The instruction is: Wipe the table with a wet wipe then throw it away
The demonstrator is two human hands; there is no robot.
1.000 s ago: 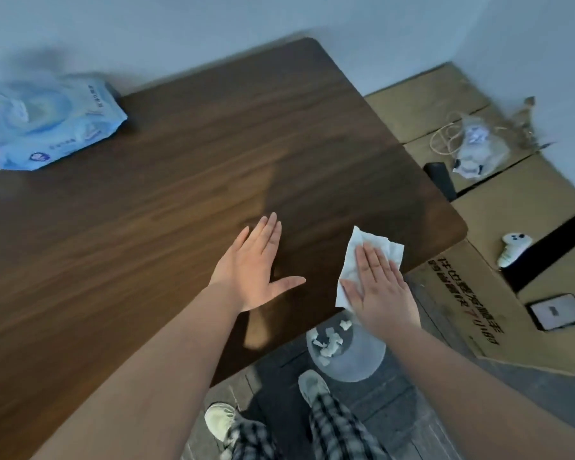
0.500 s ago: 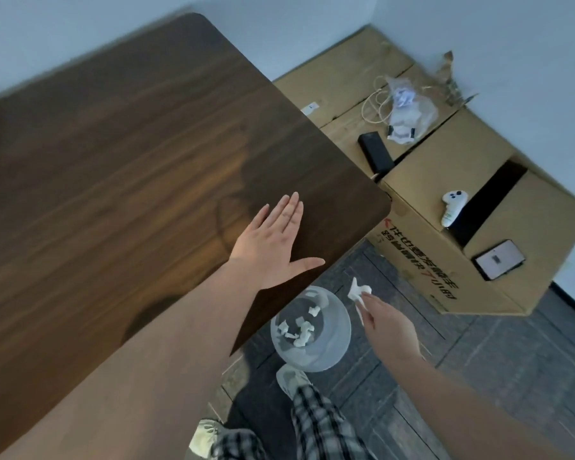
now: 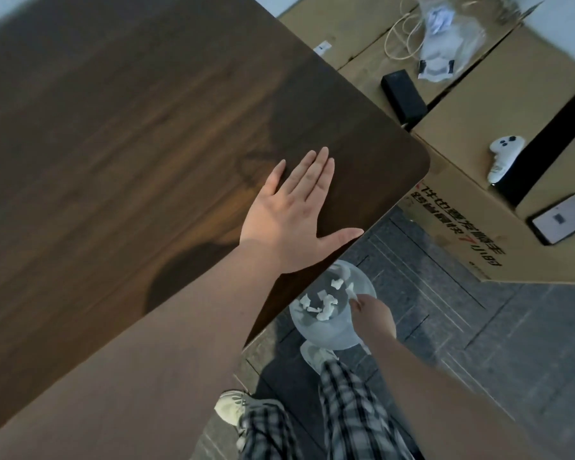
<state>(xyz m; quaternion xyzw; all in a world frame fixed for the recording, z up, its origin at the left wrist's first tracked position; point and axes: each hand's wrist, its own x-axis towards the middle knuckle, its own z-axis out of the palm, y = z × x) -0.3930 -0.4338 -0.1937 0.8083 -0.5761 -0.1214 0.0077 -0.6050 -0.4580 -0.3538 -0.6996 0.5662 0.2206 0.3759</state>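
Note:
My left hand [image 3: 296, 210] lies flat with fingers spread on the dark wooden table [image 3: 130, 144], near its rounded front right corner. Below the table edge, my right hand [image 3: 374, 315] hangs over the rim of a translucent waste bin [image 3: 329, 333] on the floor. Its fingertips pinch the crumpled white wet wipe [image 3: 351, 290], which sits just above the bin's opening. Several white scraps lie inside the bin.
Flattened cardboard boxes [image 3: 512, 104] cover the floor to the right, carrying a white game controller [image 3: 503, 157], a phone [image 3: 563, 220], a black block [image 3: 404, 92] and a bag with cables [image 3: 442, 38]. My shoes and checked trousers [image 3: 312, 426] stand beside the bin on grey tiles.
My right hand lifted the wipe off the table, crumpled it and carried it down over the bin. The view swung right, and the wipes pack left the frame. My left hand stayed flat.

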